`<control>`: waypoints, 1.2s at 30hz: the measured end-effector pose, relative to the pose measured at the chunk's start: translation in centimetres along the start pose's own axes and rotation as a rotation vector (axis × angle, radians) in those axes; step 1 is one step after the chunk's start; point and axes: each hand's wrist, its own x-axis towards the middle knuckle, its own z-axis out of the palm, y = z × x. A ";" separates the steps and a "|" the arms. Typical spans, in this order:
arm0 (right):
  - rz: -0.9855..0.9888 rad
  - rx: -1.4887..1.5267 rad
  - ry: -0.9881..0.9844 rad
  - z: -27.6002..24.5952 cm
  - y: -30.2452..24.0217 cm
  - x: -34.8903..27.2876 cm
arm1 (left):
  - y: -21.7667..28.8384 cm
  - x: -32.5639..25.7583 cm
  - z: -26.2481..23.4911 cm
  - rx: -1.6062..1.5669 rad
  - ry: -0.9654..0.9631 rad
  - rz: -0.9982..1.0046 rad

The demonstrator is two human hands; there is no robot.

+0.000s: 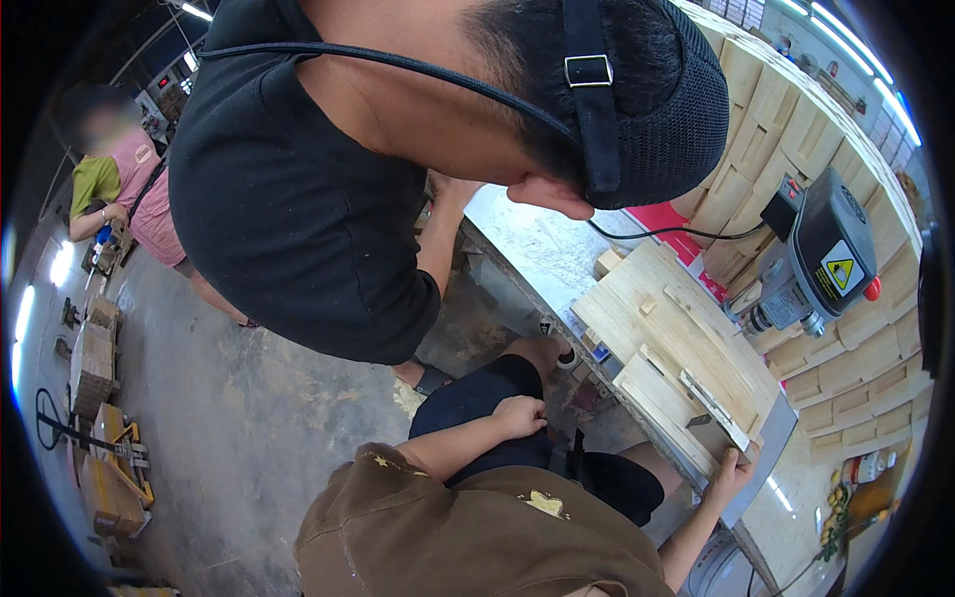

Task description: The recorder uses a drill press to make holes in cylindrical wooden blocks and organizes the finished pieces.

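Note:
My left hand (519,417) rests on my thigh over dark shorts, its fingers curled in, with no object showing in it. At the bench's near right corner, my right hand (732,474) grips the end of a narrow wooden strip (714,408). This strip lies over a pale wooden board (662,408), beside a small dark grey plate (708,436). A larger wooden panel (647,289) with small blocks on it lies beneath and beyond. My right fingertips are partly hidden by the strip's end.
A bench drill (836,249) with a warning label stands over the panel's far side. Stacked wooden pieces (776,119) form a wall behind it. A co-worker in a black shirt (298,209) leans over the bench's left part. Another person (139,189) stands far left, near a pallet jack (124,448).

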 end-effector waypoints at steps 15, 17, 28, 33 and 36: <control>-0.003 -0.011 -0.005 -0.2 0.2 0.1 | -0.2 0.1 0.2 0.009 0.028 0.027; -0.054 -0.014 0.031 0.3 -0.1 0.1 | -0.2 0.1 0.2 0.001 0.030 0.024; -0.060 -0.010 0.012 0.4 -0.4 0.2 | 0.3 -0.1 -0.5 -0.008 -0.018 -0.026; -0.028 0.004 0.052 0.3 0.2 0.0 | -0.3 0.0 0.1 0.015 0.042 0.039; -0.014 -0.004 0.055 0.3 -0.1 -0.1 | 0.2 -0.1 -0.4 0.003 0.001 0.005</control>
